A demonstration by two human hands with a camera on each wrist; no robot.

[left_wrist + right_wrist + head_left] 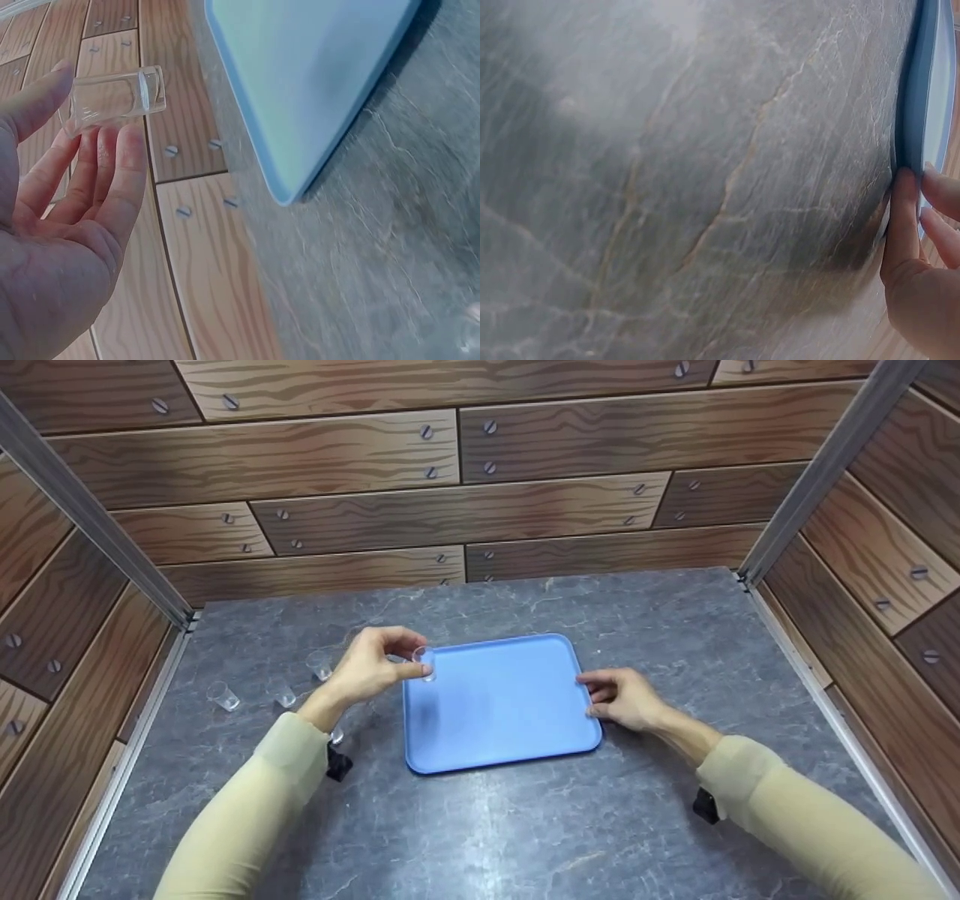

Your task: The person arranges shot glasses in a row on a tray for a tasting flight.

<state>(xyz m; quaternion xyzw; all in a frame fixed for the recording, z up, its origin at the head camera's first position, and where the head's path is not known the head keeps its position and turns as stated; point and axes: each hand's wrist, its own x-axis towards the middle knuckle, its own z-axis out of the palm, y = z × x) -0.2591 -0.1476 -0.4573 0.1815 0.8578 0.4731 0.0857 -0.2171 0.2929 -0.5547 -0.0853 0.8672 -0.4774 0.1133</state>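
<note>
My left hand pinches a small clear shot glass between thumb and fingertips, above the left back corner of a blue tray. In the left wrist view the shot glass shows its thick base pointing away from the palm, and it looks empty. My right hand grips the tray's right rim, with thumb and fingers on either side of the edge in the right wrist view. The tray lies on the grey marbled table with nothing on it.
Several more clear glasses stand left of the tray, among them one at the far left, one beside it and one partly behind the left wrist. Wood-patterned walls close in the table at the back and sides.
</note>
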